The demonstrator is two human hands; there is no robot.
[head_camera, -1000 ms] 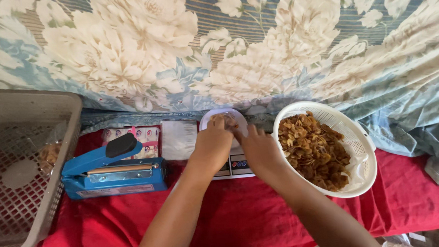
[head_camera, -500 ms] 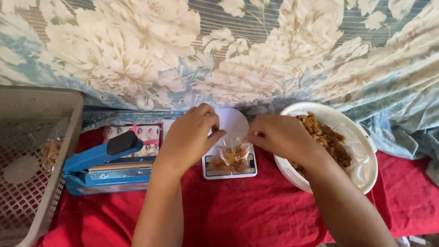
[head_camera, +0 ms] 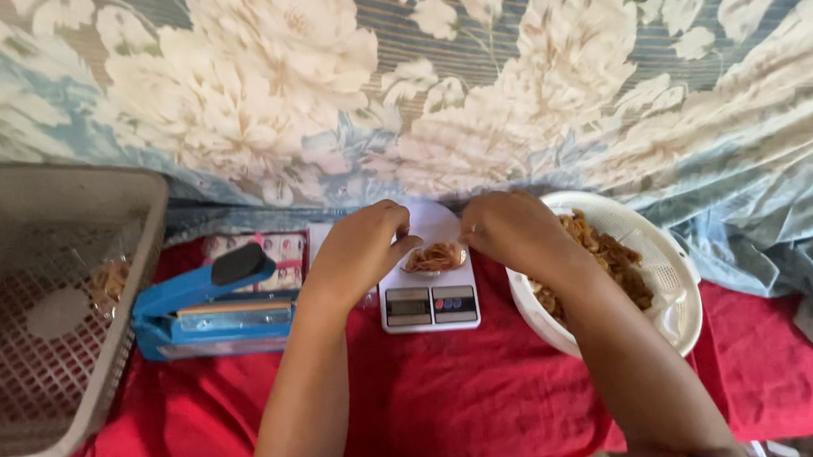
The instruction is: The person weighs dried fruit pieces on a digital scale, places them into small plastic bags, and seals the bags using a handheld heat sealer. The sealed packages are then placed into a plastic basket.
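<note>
Red cloth covers the desk nearest to me, and both of my forearms cross it from the lower edge. Just beyond, a white kitchen scale sits on the cloth with its small display and buttons facing me. On the scale's round platform rests a small clear bag of brown snack pieces. My left hand curls at the bag's left side, fingertips touching its edge; my right hand curls at the bag's right side, fingertips pinching its upper rim. Both hands are thus half clenched on the bag, which lies between them on the scale.

To the right, partly under my right forearm, stands a white bowl holding more of the same brown pieces. To the left of the scale lies a blue heat sealer with a black handle, its arm raised at a slant. Behind the sealer lies a flat packet with a pink and white pattern. At the far left stands a grey plastic basket with a perforated floor; a filled bag lies inside against its wall. Farthest away hangs a blue curtain with large cream flowers, its lower folds spilling onto the cloth at right.
</note>
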